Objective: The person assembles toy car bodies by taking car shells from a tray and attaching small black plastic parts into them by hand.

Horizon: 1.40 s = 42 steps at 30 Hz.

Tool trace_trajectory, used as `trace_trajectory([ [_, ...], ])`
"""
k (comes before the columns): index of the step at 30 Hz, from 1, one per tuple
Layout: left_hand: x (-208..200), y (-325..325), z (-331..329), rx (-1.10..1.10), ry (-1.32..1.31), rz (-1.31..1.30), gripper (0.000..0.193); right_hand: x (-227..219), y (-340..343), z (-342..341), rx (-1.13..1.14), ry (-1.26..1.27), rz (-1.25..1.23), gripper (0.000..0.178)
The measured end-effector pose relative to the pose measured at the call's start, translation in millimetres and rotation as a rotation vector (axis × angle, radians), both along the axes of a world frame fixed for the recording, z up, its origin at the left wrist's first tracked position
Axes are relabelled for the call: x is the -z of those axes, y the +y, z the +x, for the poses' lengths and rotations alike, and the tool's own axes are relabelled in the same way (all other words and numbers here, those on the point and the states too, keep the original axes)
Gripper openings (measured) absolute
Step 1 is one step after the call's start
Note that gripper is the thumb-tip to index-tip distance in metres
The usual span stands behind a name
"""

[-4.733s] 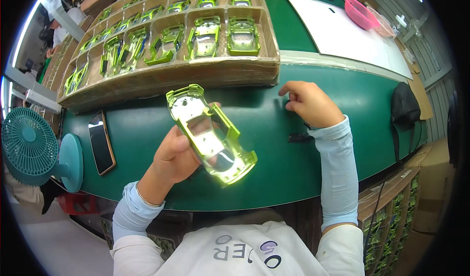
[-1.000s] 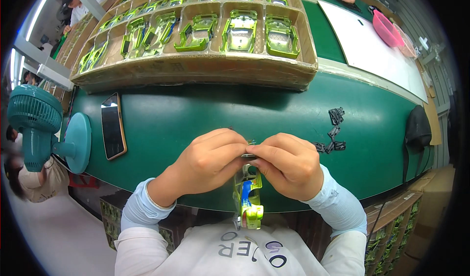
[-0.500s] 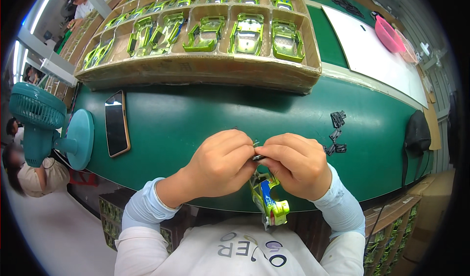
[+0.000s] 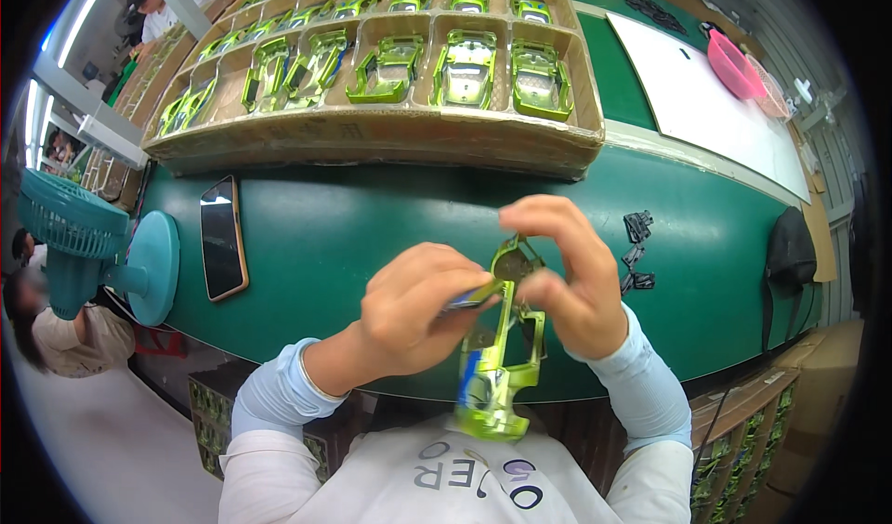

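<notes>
My left hand (image 4: 413, 306) grips a lime-green toy car body shell (image 4: 497, 420) with blue patches, held over the table's near edge in front of my shirt. The shell hangs tilted, its lower end toward me, and its frame openings show. Around the shell's upper end, my right hand (image 4: 590, 296) has thumb and forefinger spread apart; whether the thumb touches the shell cannot be made out. Motion blurs the shell and fingers somewhat. Several small black plastic parts (image 4: 638, 227) lie on the green table (image 4: 344, 236) to the right of my hands.
A divided cardboard box (image 4: 372, 143) full of similar shells stands at the back. On the left are a phone (image 4: 221, 245) and a teal fan (image 4: 74, 217). A black pouch (image 4: 790, 250), white board (image 4: 706, 115) and pink basket (image 4: 734, 64) are right. Other people sit far left.
Both hands were pinched together at the shell's upper end, over a small dark piece. Now my right fingers have spread and risen away, and the shell has turned in my left hand.
</notes>
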<state>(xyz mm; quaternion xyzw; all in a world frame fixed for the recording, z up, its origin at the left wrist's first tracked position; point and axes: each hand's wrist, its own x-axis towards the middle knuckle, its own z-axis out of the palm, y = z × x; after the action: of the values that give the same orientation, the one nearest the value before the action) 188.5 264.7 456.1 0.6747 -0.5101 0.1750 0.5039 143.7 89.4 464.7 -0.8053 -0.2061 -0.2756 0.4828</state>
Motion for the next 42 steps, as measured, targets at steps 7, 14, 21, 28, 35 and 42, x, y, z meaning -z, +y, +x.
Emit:
trace_trajectory([
  [7, 7.1, 5.9, 10.8, -0.045, -0.078, -0.007, 0.026, 7.2, 3.1, -3.9, -0.328, 0.862, 0.687, 0.024],
  [14, 5.8, 10.5, 7.4, -0.037, 0.055, -0.010, 0.019, 16.3, 11.5, -6.8, -0.379, 0.900, 0.841, 0.021],
  [21, 6.4, 13.7, 6.7, -0.029, 0.001, 0.051, 0.021, 15.0, 10.0, 0.3, 0.033, 0.102, 0.109, 0.022],
  [28, 1.3, 12.1, 1.2, -0.018, -0.145, 0.128, 0.024, -2.7, 15.7, -14.2, -0.153, -0.039, -0.123, 0.026],
  [35, -2.8, 13.3, -4.7, 0.044, -0.063, 0.189, 0.020, -6.9, 21.6, -21.5, -0.105, -0.046, -0.136, 0.020],
  [42, -3.6, 26.0, 7.6, 0.246, 0.348, 0.178, 0.034, 5.1, 27.2, -21.1, -0.110, 0.176, 0.291, 0.018],
])
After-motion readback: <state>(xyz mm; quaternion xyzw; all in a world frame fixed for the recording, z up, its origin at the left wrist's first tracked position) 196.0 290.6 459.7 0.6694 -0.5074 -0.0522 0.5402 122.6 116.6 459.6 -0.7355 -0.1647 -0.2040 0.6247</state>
